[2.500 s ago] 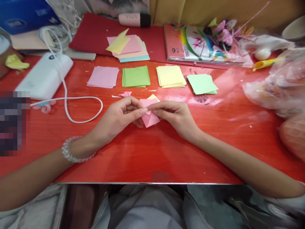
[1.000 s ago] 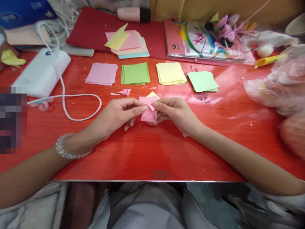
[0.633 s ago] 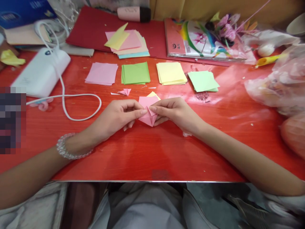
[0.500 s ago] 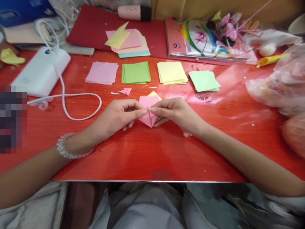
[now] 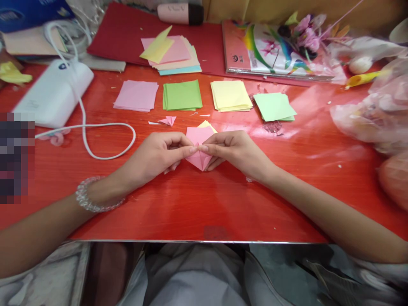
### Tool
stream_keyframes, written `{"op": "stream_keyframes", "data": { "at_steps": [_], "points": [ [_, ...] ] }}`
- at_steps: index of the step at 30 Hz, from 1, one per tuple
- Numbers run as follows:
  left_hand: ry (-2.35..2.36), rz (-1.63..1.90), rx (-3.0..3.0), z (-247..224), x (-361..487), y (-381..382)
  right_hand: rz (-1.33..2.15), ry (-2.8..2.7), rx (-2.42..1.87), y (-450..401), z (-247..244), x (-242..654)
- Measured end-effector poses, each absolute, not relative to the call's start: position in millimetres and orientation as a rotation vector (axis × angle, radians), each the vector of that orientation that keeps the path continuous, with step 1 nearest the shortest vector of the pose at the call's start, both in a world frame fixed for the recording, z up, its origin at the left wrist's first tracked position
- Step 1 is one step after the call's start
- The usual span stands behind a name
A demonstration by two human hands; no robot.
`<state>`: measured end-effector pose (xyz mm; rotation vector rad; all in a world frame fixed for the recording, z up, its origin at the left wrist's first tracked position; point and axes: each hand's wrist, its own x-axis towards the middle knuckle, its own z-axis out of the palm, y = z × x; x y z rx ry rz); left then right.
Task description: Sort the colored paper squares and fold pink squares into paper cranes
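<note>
A partly folded piece of pink origami paper is pinched between both my hands, its lower corner pointing toward me. My left hand grips its left side with thumb and forefinger. On the opposite side my right hand pinches it the same way, and the two thumb tips nearly meet over a raised fold. Behind the pink sheet shows the corner of a yellow paper; the rest of it is hidden. A small folded pink piece lies just beyond my hands.
Square paper stacks in pink, green, yellow and light green form a row. A white power bank with a looped cable lies left. Plastic bags crowd the right, and a patterned packet sits behind.
My thumbs have shifted very slightly over the pink paper, and the raised fold between them looks flatter. Both hands keep their grip. The view has tilted a little.
</note>
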<state>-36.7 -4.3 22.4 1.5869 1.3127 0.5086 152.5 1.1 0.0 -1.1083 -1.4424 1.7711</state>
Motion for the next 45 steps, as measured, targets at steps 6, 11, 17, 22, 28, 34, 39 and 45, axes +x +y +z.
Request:
{"op": "stream_keyframes", "data": {
  "at_steps": [6,11,17,22,28,34,39,45],
  "points": [
    [1.314,0.492,1.632,23.5,-37.2,-5.0,1.723,-1.479,-1.124,-1.4,-1.3,150.6],
    [1.324,0.562,1.843,16.8,-37.9,-5.3,1.675,-1.549,-1.146,-4.2,-1.3,148.9],
    [1.257,0.541,1.786,16.8,-36.9,-5.7,1.637,-1.62,-1.13,-6.6,-2.6,149.5],
    [1.253,0.584,1.608,20.6,-36.4,-4.8,1.522,-1.629,-1.109,-10.2,-5.3,148.1],
    [1.213,0.842,1.26,15.0,-37.2,-2.5,1.611,-1.539,-1.018,-6.8,-4.5,147.2],
    [1.139,0.773,1.241,13.3,-37.0,-2.8,1.642,-1.474,-0.971,-4.2,-5.7,149.4],
    [1.12,0.708,1.359,11.1,-36.6,-5.2,1.664,-1.438,-0.967,-2.7,-6.1,149.5],
    [1.119,0.74,1.381,8.8,-37.1,-5.3,1.672,-1.479,-0.952,-2.0,-5.6,149.8]
  ]
}}
